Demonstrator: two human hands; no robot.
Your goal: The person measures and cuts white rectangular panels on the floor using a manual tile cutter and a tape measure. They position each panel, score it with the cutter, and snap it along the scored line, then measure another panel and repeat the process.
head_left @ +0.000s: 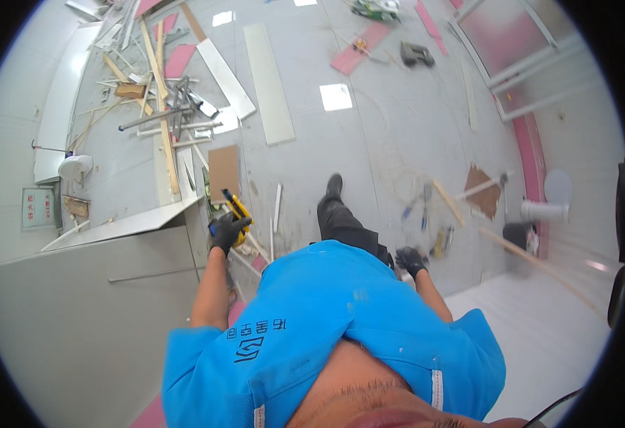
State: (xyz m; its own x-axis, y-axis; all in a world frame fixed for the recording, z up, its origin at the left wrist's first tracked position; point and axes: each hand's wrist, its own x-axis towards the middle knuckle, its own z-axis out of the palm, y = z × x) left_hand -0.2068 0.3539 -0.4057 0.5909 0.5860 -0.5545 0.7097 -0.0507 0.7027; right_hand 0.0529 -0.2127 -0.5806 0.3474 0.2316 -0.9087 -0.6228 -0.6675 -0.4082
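In the head view, my left hand, in a dark glove, is closed on a yellow-and-black tool, held beside a grey cabinet panel. A brown board lies on the floor just beyond it. My right hand, also gloved, hangs at my right side with fingers loosely bent and apart, and nothing visible in it. Near it on the floor are blurred hand tools with blue and yellow parts. My dark boot stands on the tiled floor between my hands.
Wood strips, panels and metal tubes form a scattered pile at upper left, near a white basin. Pink boards and a dark tool case lie farther ahead. A framed glass panel and white pipe fitting are at right.
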